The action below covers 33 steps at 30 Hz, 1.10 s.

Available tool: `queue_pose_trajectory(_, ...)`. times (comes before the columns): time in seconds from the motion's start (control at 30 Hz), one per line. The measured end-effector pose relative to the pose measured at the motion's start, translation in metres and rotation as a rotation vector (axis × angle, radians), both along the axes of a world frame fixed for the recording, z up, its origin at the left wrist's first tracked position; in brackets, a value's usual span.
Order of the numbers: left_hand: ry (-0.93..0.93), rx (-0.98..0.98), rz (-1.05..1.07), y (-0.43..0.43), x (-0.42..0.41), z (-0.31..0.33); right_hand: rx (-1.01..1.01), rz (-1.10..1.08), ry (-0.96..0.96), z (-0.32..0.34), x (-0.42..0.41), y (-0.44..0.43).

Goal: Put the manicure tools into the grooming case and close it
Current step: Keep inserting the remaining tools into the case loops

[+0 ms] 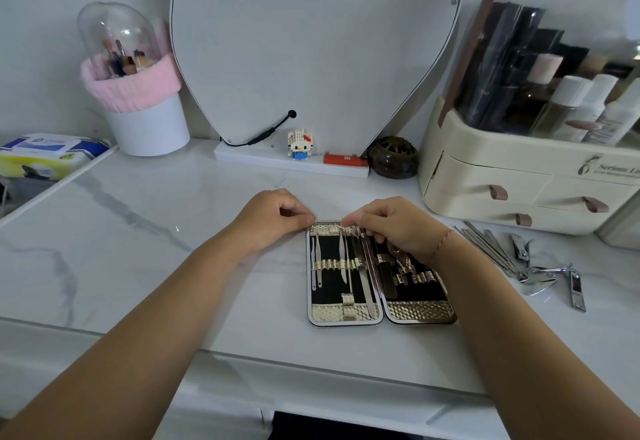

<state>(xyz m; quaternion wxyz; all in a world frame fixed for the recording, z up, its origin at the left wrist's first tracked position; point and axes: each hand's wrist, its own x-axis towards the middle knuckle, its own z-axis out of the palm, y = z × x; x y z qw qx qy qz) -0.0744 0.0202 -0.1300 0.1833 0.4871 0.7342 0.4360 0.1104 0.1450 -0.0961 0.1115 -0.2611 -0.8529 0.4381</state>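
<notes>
The grooming case (346,315) lies open flat on the bench (156,231), hinge running away from us. Several tools are already seated under the elastic loops of its left half. The left grip (273,221) is curled, with thumb and forefinger at the case's top-left corner. We cannot tell whether it pinches the rim or only braces it. The right grip (394,228) is curled over the upper end of a slim tool (365,276) beside the hinge and appears to pinch it. The loose tools (519,259) wait in a heap on the bench, to the right of the case and apart from it.

The step in hand appears to be seating this tool.
- We keep the case corner steady so that the case does not slide.
- We guide the tool along its own length, under the band.
- We confirm that it lies flat and clear of the hinge line, since a raised tool would probably stop the case from closing.
</notes>
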Motion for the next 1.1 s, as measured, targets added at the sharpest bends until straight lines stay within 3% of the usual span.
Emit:
queue_pose_trajectory(0.13,0.003,0.002,0.002,-0.001,0.001,0.001,-0.051,-0.049,0.068,0.005,0.013,0.004)
queue_pose_trajectory(0.3,-0.021,0.005,-0.001,-0.001,0.002,0.001,0.121,-0.223,0.091,0.027,0.065,0.026)
queue_pose_trajectory(0.53,-0.010,0.024,-0.003,-0.001,0.001,0.000,0.317,-0.501,-0.064,0.011,0.128,0.052)
queue_pose_trajectory(1.1,-0.002,0.022,0.005,-0.003,0.002,0.001,0.395,-0.364,-0.450,0.009,0.104,0.036)
